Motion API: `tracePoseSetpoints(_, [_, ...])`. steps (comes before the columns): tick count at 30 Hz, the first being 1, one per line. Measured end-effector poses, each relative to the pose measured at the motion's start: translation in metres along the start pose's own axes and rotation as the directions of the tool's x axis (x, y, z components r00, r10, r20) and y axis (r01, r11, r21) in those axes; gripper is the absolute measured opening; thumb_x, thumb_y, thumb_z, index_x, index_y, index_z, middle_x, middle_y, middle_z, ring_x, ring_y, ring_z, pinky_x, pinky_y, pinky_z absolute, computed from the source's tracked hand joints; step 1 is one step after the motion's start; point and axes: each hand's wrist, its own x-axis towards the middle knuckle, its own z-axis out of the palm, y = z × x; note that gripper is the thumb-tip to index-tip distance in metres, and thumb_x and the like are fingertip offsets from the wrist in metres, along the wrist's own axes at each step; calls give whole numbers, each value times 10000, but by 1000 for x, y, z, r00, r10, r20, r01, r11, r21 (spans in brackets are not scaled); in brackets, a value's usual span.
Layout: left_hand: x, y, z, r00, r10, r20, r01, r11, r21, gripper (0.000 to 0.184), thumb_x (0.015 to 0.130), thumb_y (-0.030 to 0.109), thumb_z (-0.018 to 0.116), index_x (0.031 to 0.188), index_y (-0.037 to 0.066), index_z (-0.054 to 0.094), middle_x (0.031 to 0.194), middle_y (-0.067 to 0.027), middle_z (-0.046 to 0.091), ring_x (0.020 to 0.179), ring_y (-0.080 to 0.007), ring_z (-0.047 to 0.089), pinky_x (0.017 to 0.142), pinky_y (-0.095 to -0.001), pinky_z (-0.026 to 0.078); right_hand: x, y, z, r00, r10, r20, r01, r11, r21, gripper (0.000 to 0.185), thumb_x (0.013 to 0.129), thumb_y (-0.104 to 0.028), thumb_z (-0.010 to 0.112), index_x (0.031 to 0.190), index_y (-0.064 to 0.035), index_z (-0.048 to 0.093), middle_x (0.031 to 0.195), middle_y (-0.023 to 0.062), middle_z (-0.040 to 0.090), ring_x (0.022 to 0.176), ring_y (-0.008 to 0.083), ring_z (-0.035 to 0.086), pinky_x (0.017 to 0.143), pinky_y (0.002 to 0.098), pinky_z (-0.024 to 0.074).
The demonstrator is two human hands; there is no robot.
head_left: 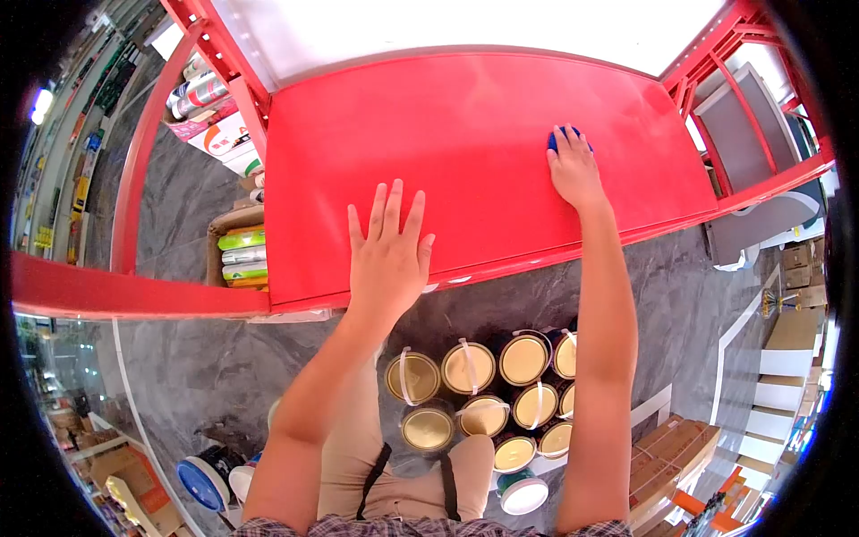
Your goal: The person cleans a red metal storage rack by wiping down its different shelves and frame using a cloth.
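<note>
A wide red metal shelf (483,170) spreads out in front of me. On its right part, my right hand (574,170) presses a blue cloth or sponge (558,140) against the surface; most of it is hidden under the fingers, so its exact kind is unclear. My left hand (386,251) is at the shelf's front left, palm down with fingers spread, holding nothing. Whether its palm touches the surface cannot be made out.
Several paint cans with pale lids (469,367) stand on the grey floor below the shelf. Red uprights (134,179) frame it at the left, beside a carton of spray cans (242,255). Brown boxes (667,465) lie at lower right, and a blue-lidded bucket (202,483) at lower left.
</note>
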Motion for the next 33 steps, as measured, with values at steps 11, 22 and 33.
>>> tracePoseSetpoints(11, [20, 3, 7, 995, -96, -31, 96, 995, 3, 500, 923, 278, 492, 1396, 139, 403, 1476, -141, 309, 1398, -313, 243, 1104, -606, 127, 46, -140, 2, 904, -424, 48, 412, 897, 161, 430, 939, -275, 438, 1313, -67, 482, 1397, 154, 449, 1309, 328, 399, 1109, 440, 279])
tracePoseSetpoints(22, [26, 8, 2, 997, -6, 77, 10, 999, -45, 500, 922, 283, 493, 1395, 146, 409, 1491, -138, 287, 1405, -308, 227, 1099, -615, 126, 77, -44, 23, 968, -217, 125, 233, 963, -132, 435, 940, -251, 415, 1312, -36, 477, 1379, 155, 467, 1297, 333, 413, 1097, 448, 298])
tracePoseSetpoints(33, [24, 5, -2, 994, -35, 104, 43, 996, -83, 510, 922, 291, 488, 1399, 132, 404, 1493, -159, 278, 1403, -332, 225, 1095, -622, 114, 138, 1, 41, 968, 3, 250, 42, 984, -173, 489, 932, -264, 399, 1373, -55, 418, 1441, 168, 385, 1332, 321, 372, 1104, 454, 299])
